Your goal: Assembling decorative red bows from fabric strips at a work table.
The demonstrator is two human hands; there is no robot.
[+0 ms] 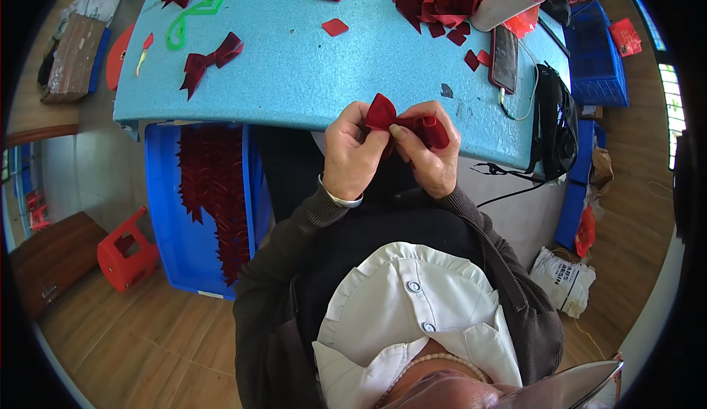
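A dark red velvet ribbon bow (381, 113) is pinched between my two hands at the table's near edge. My left hand (350, 160) grips its left loop with thumb and fingers. On the other side, my right hand (436, 160) presses its thumb near the bow's middle, and a rolled loop of the same ribbon shows by its fingers. The fingers hide part of the knot. A similar red bow (212, 63) lies on the light blue table (280, 78) to the left, near a green looped strip (193, 20).
Many red ribbon pieces (434, 0) are heaped at the far side. A white bottle (513, 0), a phone (504, 59) with a cable and a black bag (556, 118) sit at the right. Below left, a blue bin (163, 210) holds red garlands beside a red stool (127, 251).
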